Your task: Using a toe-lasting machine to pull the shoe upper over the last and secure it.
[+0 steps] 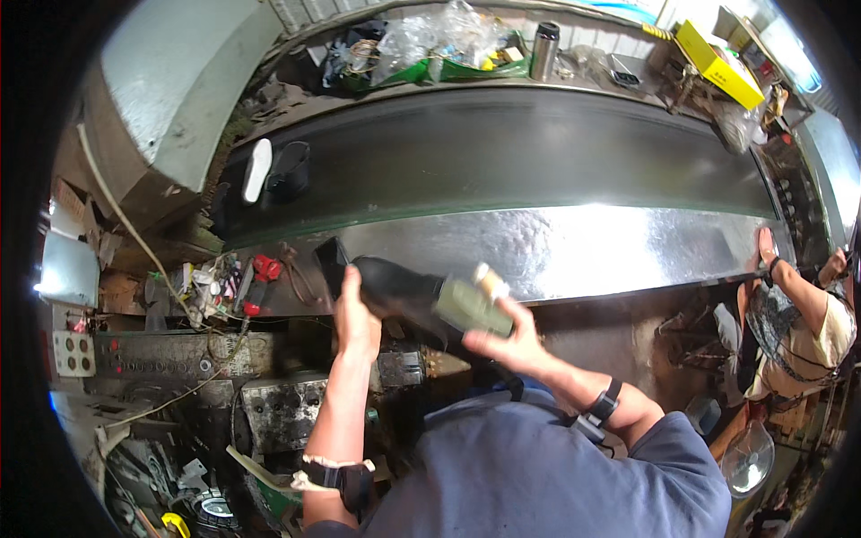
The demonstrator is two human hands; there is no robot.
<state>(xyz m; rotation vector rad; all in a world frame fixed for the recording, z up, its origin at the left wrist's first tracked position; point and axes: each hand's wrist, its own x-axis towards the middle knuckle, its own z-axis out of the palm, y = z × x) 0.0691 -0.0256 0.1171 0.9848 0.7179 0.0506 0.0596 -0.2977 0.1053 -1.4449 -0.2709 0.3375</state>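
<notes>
My left hand point(357, 318) is wrapped round the dark end of a black shoe or boot point(399, 282), in front of the conveyor's near edge. From its other end sticks out a green block point(471, 307), which looks like a shoe last. My right hand point(511, 341) grips that block, with the thumb and fingers on either side. A small cream-coloured piece point(490, 281) shows beside the block, blurred. On the dark belt point(502, 143) at the far left lie a white shoe sole point(257, 170) and a black shoe piece point(289, 170).
A shiny metal ledge point(556, 247) runs along the belt. Behind it stand a steel flask point(544, 51), plastic bags point(439, 36) and a yellow box point(717, 63). A red-handled tool point(265, 268) lies at left, above a machine point(282, 412). Another person point(798, 327) is at the right.
</notes>
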